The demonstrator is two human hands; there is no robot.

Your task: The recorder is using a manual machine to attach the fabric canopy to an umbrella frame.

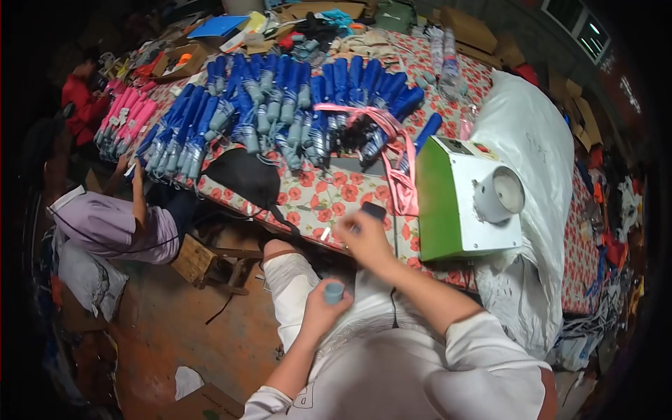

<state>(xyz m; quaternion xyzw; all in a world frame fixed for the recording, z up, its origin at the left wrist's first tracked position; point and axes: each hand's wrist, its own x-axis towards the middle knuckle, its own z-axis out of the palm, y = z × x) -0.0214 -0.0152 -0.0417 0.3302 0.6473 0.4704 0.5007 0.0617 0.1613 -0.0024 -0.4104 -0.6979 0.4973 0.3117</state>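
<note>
Low over my lap, my left hand (323, 313) is wrapped around a small grey-blue cup-shaped piece (334, 292), its round opening facing up. My right hand (362, 236) reaches out at the table's near edge, its fingers curled and smeared by motion. Beside those fingers is a small dark rectangular object (374, 211); whether they touch it I cannot tell. Across the table lie several rows of folded blue umbrellas (280, 77) with grey handles. A pink ribbon (401, 175) lies over some of them.
A green and white machine (448, 203) with a round metal spout stands right of my right hand, against a big white sack (528, 140). A black cloth bag (245, 178) lies on the flowered tablecloth (308, 199). At left, another person (119, 224) works near pink umbrellas (129, 119).
</note>
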